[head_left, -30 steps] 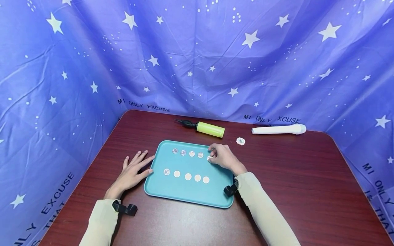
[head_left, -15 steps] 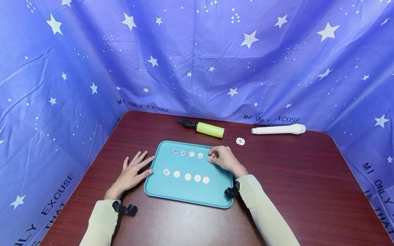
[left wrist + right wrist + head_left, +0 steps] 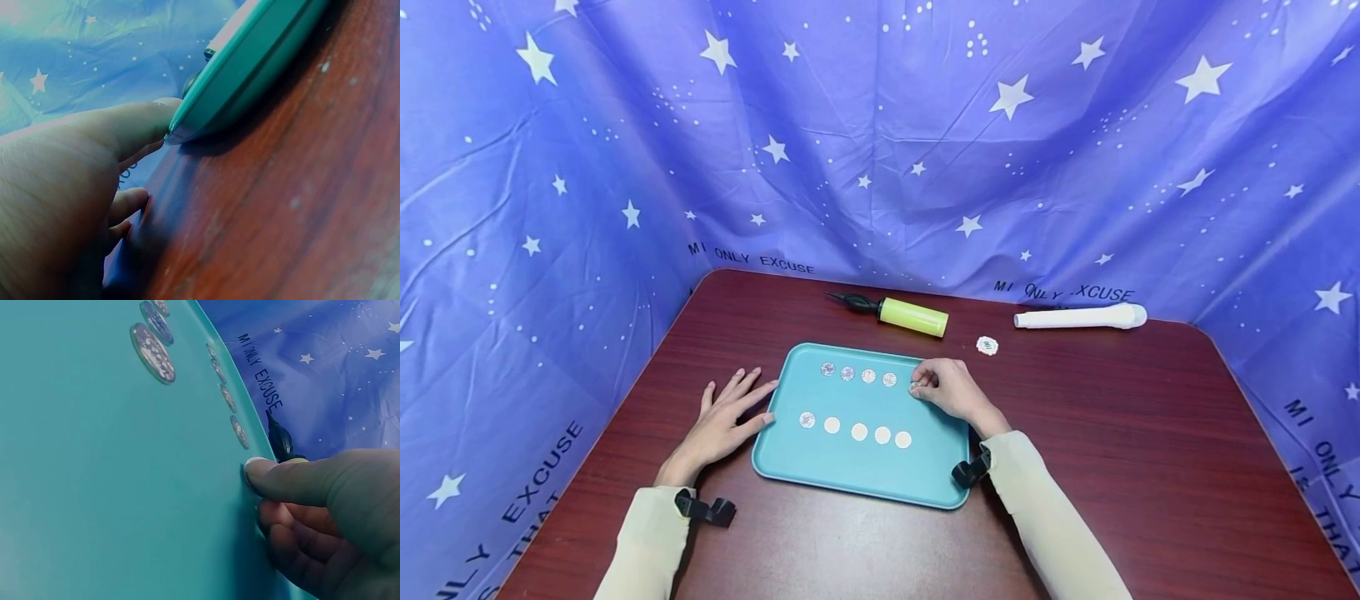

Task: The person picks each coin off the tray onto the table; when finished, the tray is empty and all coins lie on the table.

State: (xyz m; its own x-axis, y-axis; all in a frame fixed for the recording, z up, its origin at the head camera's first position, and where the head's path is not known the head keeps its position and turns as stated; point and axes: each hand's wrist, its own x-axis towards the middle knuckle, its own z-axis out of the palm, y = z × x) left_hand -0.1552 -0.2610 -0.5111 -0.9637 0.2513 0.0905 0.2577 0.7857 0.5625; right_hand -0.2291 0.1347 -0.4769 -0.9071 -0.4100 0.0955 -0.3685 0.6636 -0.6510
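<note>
My right hand (image 3: pixel 957 390) pinches a small glittery round disc (image 3: pixel 914 387) between thumb and fingers, at the right end of the far row on the teal tray (image 3: pixel 857 471). In the right wrist view the thumb (image 3: pixel 281 481) covers most of that disc. Four-sided and low-rimmed, the tray bears two rows of such discs; a far-row disc (image 3: pixel 239 432) lies just beyond the thumb. Pale discs (image 3: pixel 859 432) and one shimmering disc (image 3: pixel 807 420) make up the near row. My left hand (image 3: pixel 724 423) lies with fingers spread, thumb and forefinger touching the tray's left rim.
Behind the tray lies a yellow-green hand pump (image 3: pixel 913 317) with a black nozzle. A white scalloped chip (image 3: pixel 987 345) and a white microphone-shaped stick (image 3: pixel 1078 317) are at the back right of the dark red table (image 3: pixel 1150 442). A starry blue curtain (image 3: pixel 880 150) surrounds the table's back and sides.
My right hand has shifted slightly to the right and nearer, and less of the pinched disc's face shows. The left hand and the tray stay in place.
</note>
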